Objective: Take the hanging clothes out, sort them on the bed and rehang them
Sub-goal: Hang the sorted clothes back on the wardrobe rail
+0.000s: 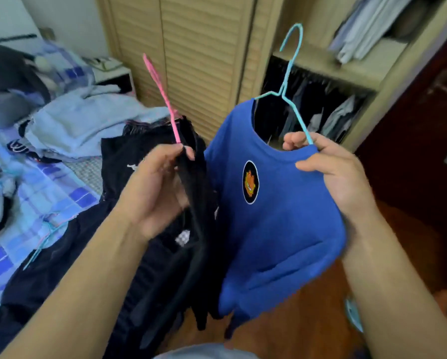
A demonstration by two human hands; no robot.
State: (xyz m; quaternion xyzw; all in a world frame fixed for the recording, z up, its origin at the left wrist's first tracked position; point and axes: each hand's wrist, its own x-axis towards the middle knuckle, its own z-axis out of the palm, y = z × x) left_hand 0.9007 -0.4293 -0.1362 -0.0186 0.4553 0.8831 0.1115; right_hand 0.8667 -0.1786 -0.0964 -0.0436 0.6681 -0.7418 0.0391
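My right hand (328, 174) grips the shoulder of a blue T-shirt (274, 229) with a round orange badge, together with the arm of its light blue wire hanger (289, 81). The shirt hangs in front of me. My left hand (160, 187) pinches a black garment (191, 229) and the lower end of a pink hanger (162, 99) that sticks up and to the left. The black garment drapes down past the bed's edge. The image is blurred by motion.
The bed (48, 182) with a blue checked sheet lies at left, covered with light blue and dark clothes and a loose blue hanger (43, 242). The open wardrobe (321, 110) with hanging clothes stands behind, slatted door (196, 60) to its left. Wooden floor is below.
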